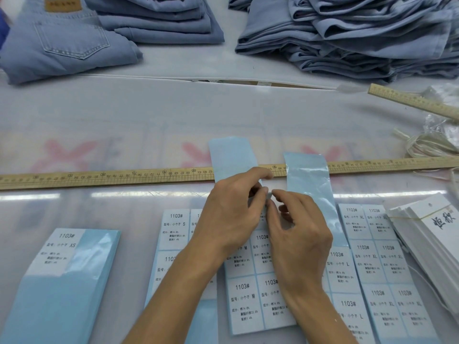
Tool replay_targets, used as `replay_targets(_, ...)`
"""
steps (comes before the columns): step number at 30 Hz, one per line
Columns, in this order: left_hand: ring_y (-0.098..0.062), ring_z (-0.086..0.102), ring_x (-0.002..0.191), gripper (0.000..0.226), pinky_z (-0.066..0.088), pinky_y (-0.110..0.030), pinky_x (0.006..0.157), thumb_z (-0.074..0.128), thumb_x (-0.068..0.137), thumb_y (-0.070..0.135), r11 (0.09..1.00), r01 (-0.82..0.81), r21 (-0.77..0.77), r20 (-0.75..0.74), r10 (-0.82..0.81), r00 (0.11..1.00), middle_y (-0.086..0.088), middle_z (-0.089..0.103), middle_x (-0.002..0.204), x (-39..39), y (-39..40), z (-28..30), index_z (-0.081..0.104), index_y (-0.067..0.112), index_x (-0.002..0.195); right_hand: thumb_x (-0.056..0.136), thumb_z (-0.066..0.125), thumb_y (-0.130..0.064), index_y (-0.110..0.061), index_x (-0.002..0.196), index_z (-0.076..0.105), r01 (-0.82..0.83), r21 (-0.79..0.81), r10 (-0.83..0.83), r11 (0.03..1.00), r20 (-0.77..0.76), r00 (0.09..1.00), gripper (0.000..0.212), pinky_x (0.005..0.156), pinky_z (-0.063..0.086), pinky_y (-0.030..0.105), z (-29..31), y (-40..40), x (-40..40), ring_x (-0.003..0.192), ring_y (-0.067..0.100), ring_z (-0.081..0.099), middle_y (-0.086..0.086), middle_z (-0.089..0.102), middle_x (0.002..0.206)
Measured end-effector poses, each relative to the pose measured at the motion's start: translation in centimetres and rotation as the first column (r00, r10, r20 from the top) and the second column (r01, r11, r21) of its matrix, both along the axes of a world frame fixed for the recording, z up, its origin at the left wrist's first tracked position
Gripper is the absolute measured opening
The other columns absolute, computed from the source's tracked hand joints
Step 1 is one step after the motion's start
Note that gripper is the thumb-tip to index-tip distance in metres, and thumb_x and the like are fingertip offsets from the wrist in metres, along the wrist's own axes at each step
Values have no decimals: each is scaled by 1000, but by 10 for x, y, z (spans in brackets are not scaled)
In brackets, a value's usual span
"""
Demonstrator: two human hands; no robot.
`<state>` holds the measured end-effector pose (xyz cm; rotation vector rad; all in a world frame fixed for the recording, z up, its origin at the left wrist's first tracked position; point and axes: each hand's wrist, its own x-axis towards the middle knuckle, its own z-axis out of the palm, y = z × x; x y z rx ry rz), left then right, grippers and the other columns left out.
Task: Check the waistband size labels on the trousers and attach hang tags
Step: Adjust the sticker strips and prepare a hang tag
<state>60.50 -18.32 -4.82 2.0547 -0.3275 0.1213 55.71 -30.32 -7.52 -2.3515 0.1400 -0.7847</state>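
While both hands meet at the middle of the tabletop [124, 115], this is how it all sits:

hands: left hand [231, 214] & right hand [300, 234] close together, fingertips nearly touching, both pinching a small white sticker bit btwn them right over the M sheet. can't tell if it's fully peeled off the backing.
M label sheet: M label sheet [255, 296] lies under the wrists, blue backing, white "1103#" stickers in 2 cols. its upper strip of bare backing [232, 157] curls up across the long ruler.
other sheets: S sheet [173, 234] just left of the left hand, XS sheet [62, 281] further left w/ only one sticker showing at the top, L sheet [340, 281] right of the right hand w/ shiny bare backing [308, 180] lying over the ruler, XL sheet [387, 274] beside that.
long ruler: wooden long ruler [111, 178] runs left to right across the tabletop, behind the sheets.
2nd ruler: second ruler [412, 101] angled at far right.
hang tags: stack of white hang tags [432, 232] at right edge, rubber band round it, touching nothing else I can see.
string: pale string bundle [427, 145] near right edge, above the long ruler.
trousers: folded trousers [64, 43] far left w/ back pocket & brown waistband patch up, another folded stack [161, 18] next to it, big messy pile [347, 36] far right. all well apart from the hands.
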Motion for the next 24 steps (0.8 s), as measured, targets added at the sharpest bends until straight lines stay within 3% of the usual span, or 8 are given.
replay_targets(11,-3,60,76,21,43,-7,72,65,97,10,1000,-6,-28,-22,6,1000,9,69,80,0,0,-2,70,20,114,90,76,-11,-12,108,75,20,-15,-20,1000,7,1000,18,70,56,36,-1,1,0,82,18,65,-4,69,99)
replay_targets(18,-4,62,74,22,50,-15,74,64,97,9,999,-12,-37,-17,11,1000,11,69,78,0,0,-4,69,21,114,90,75,-10,-12,107,75,8,-9,-8,1000,1,1000,17,69,57,38,1,1,-1,81,18,65,-4,69,98)
replay_targets(24,-3,61,73,22,46,-10,73,64,97,10,999,-10,-31,-16,10,1000,12,68,77,0,0,-4,69,21,115,91,74,-11,-13,105,74,-1,4,1,1000,0,1000,14,70,56,37,3,1,-1,80,17,64,-5,67,95)
